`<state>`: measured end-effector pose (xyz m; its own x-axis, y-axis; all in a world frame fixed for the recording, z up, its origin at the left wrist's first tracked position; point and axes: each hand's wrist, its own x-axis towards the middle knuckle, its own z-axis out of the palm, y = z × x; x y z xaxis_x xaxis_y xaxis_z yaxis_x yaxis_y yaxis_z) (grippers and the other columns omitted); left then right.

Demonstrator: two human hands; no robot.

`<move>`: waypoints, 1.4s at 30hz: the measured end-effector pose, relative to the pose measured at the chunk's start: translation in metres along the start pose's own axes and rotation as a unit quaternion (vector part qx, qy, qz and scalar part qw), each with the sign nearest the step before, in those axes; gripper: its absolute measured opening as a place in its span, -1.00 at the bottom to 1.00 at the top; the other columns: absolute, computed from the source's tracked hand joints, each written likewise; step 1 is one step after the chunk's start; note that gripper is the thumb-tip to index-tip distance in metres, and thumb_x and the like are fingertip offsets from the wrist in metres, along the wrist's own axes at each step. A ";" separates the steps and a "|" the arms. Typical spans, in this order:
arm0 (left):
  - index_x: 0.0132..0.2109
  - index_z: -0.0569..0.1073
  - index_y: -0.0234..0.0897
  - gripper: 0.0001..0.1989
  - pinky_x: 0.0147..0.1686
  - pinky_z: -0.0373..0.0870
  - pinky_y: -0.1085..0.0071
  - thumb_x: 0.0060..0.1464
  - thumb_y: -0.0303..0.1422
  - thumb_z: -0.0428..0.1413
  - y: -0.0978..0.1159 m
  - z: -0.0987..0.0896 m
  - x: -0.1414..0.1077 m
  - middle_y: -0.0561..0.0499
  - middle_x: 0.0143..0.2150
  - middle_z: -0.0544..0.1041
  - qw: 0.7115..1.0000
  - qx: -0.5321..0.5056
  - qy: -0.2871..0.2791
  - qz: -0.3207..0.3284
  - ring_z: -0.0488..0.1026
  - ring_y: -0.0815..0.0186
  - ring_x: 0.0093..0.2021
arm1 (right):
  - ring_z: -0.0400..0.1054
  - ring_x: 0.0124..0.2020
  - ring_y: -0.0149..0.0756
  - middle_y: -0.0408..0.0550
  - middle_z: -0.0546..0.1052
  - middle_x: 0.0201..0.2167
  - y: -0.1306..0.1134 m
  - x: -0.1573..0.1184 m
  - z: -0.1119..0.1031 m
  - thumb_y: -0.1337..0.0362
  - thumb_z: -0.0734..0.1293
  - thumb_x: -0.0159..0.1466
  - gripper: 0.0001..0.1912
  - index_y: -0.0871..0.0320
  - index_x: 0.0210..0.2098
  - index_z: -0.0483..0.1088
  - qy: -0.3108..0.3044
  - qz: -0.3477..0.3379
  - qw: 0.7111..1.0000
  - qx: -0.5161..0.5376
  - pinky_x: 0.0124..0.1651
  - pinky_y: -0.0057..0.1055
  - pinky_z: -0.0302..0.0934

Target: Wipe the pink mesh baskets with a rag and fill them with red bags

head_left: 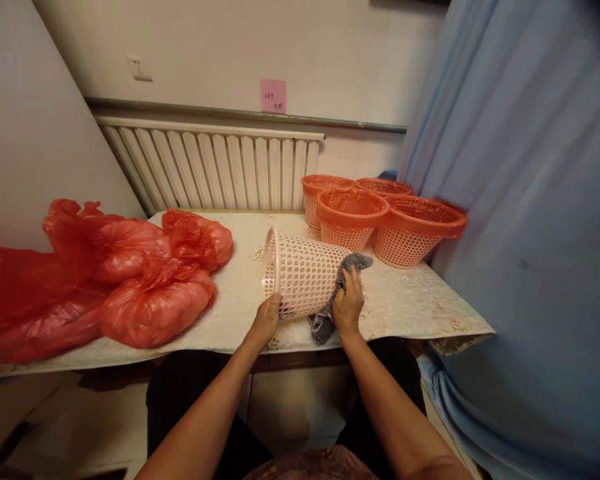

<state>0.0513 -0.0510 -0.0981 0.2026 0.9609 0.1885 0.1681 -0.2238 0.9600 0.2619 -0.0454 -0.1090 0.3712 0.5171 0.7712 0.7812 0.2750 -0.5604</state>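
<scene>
A pale pink mesh wastebasket (pixel 307 277) lies on its side over the table, its open rim turned to the left. My left hand (pixel 266 320) grips that rim at its lower edge, the thumb outside and the other fingers hidden within. Against the basket's base at the right, my right hand (pixel 349 303) presses a grey cloth (pixel 355 261), its fingers bent over the fabric. One end of the cloth hangs down to the tabletop below the basket.
Several similar baskets lined with red bags (pixel 353 210) stand at the back right, beside a blue curtain (pixel 525 200). Bulging red plastic bags (pixel 155 307) cover the left of the cloth-covered table (pixel 420 307). Behind is a radiator (pixel 220 167); a pink note (pixel 273 95) is on the wall.
</scene>
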 end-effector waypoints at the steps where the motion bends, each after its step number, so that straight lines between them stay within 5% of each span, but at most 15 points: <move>1: -0.15 0.52 -0.43 -0.24 0.03 0.37 0.19 0.15 0.16 -0.28 0.001 0.001 0.000 -0.19 -0.17 0.61 1.000 0.001 -0.002 -0.001 0.49 0.09 -0.05 | 0.01 0.33 -0.20 0.15 0.21 0.27 -0.013 -0.005 0.002 0.55 0.05 0.12 -0.41 0.27 0.14 0.29 -0.018 -0.022 0.999 0.015 0.33 -0.01 -0.03; 6: -0.16 0.51 -0.45 -0.19 0.02 0.38 0.19 0.15 0.18 -0.34 0.012 0.008 -0.003 -0.22 -0.17 0.59 1.000 0.031 0.004 0.004 0.50 0.10 -0.08 | -0.05 0.36 -0.21 0.13 0.15 0.31 -0.084 -0.031 0.008 0.56 0.05 0.17 -0.40 0.25 0.20 0.21 -0.103 -0.139 0.980 0.098 0.35 -0.01 -0.03; 11: -0.02 0.47 -0.45 -0.22 0.16 0.26 0.21 0.21 0.10 -0.36 0.032 0.007 -0.011 -0.27 0.01 0.53 0.998 0.049 0.037 -0.011 0.43 0.13 0.09 | 0.00 0.34 -0.19 0.17 0.18 0.29 -0.118 -0.050 0.007 0.53 0.05 0.25 -0.44 0.25 0.24 0.15 -0.089 -0.169 0.975 0.117 0.31 0.00 0.06; 16: 0.10 0.41 -0.43 -0.26 0.25 0.16 0.21 0.22 0.09 -0.33 0.033 0.005 -0.020 -0.23 0.15 0.44 1.000 0.022 0.007 0.002 0.33 0.17 0.20 | -0.01 0.34 -0.15 0.16 0.20 0.28 -0.116 -0.052 0.003 0.52 0.06 0.26 -0.45 0.25 0.23 0.17 -0.075 -0.188 0.975 0.096 0.30 0.02 0.08; 23: -0.08 0.49 -0.39 -0.26 0.17 0.25 0.17 0.15 0.17 -0.26 -0.006 -0.006 -0.039 -0.22 -0.01 0.55 0.997 0.035 -0.059 0.028 0.43 0.09 0.04 | -0.05 0.36 -0.13 0.15 0.17 0.30 -0.114 -0.056 -0.001 0.52 0.07 0.22 -0.41 0.26 0.24 0.17 -0.099 -0.176 0.975 0.095 0.30 0.04 0.05; 27: -0.02 0.47 -0.39 -0.28 0.18 0.24 0.19 0.17 0.14 -0.26 -0.015 -0.010 -0.044 -0.20 0.04 0.52 0.995 0.028 -0.086 0.042 0.40 0.09 0.07 | -0.09 0.37 -0.11 0.12 0.15 0.31 -0.113 -0.059 0.000 0.52 0.06 0.20 -0.39 0.22 0.25 0.15 -0.105 -0.172 0.974 0.101 0.30 0.08 0.05; 42: 0.08 0.43 -0.39 -0.22 0.17 0.23 0.15 0.14 0.18 -0.26 -0.025 -0.010 -0.050 -0.22 0.09 0.48 0.992 0.036 -0.097 0.071 0.39 0.02 0.08 | -0.04 0.35 -0.08 0.10 0.17 0.30 -0.107 -0.063 -0.002 0.52 0.07 0.21 -0.39 0.18 0.25 0.15 -0.098 -0.177 0.973 0.114 0.27 0.12 0.09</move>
<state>0.0270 -0.0921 -0.1292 0.4092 0.8713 0.2709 0.1920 -0.3725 0.9079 0.1554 -0.1091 -0.0970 -0.0214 0.4962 0.8680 0.7020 0.6256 -0.3403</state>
